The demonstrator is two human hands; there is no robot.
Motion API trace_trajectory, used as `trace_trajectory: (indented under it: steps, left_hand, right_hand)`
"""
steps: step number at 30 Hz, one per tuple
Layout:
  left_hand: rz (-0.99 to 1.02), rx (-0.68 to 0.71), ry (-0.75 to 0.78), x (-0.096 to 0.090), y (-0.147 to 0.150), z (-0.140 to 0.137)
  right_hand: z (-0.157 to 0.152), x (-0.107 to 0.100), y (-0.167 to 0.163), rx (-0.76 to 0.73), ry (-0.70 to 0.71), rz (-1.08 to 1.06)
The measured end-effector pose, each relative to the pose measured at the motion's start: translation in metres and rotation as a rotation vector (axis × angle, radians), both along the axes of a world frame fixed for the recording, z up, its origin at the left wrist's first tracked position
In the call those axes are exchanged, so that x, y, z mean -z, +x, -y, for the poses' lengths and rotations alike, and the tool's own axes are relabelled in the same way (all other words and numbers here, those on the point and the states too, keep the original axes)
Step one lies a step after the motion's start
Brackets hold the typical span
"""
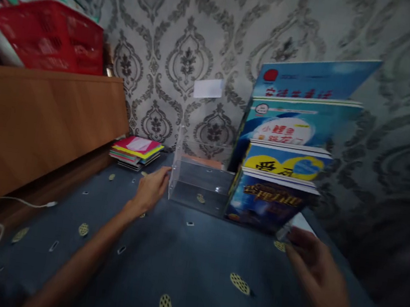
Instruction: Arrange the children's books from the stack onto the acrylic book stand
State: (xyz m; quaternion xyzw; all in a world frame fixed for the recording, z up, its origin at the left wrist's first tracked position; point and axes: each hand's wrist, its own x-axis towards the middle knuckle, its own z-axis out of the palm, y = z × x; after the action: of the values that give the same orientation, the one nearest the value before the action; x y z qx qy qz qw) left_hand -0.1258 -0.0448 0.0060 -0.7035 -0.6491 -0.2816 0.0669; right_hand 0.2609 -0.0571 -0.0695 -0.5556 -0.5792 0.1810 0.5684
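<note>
A clear plastic tiered book rack [200, 193] stands on a dark blue patterned cloth [190, 267], against the wall. My left hand [150, 190] pinches the front edge of its left side panel. At the other end, my right hand [313, 263], slightly blurred, closes on the rack's lower right front corner. Books rise in steps in the right part of the rack: a dark blue book [266, 202] in front, a yellow and blue book [287, 162] behind it, then a teal book [303, 121] and a tall blue book [313, 77]. The left part of the tiers holds no books.
A stack of colourful books or booklets [135, 152] lies on the cloth left of the rack. Farther left, a red plastic basket [47, 34] sits on a wooden cabinet [42, 127]. A white cable [32, 205] trails at the lower left. Patterned wallpaper [159, 42] covers the wall behind.
</note>
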Motion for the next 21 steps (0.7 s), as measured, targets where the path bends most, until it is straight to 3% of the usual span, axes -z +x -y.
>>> trace_trajectory:
  steps: [3,7,11,15,21]
  left_hand:
    - [-0.067,-0.228,-0.021,-0.001,-0.056,-0.01]
    - [-0.131,-0.351,-0.07,-0.002,-0.102,-0.04]
    - [-0.203,-0.355,-0.145,-0.001,-0.119,-0.077]
    - [-0.253,-0.314,-0.26,-0.002,-0.128,-0.109]
    - [-0.308,-0.295,-0.35,0.0,-0.139,-0.113]
  right_hand:
    - [0.012,0.015,-0.011,-0.182,-0.174,0.024]
    - [0.023,0.024,-0.04,-0.39,-0.183,0.142]
    - [0.028,0.035,-0.058,-0.443,-0.123,0.247]
    - [0.029,0.048,-0.057,-0.445,-0.104,0.314]
    - [0.031,0.051,-0.053,-0.447,-0.119,0.314]
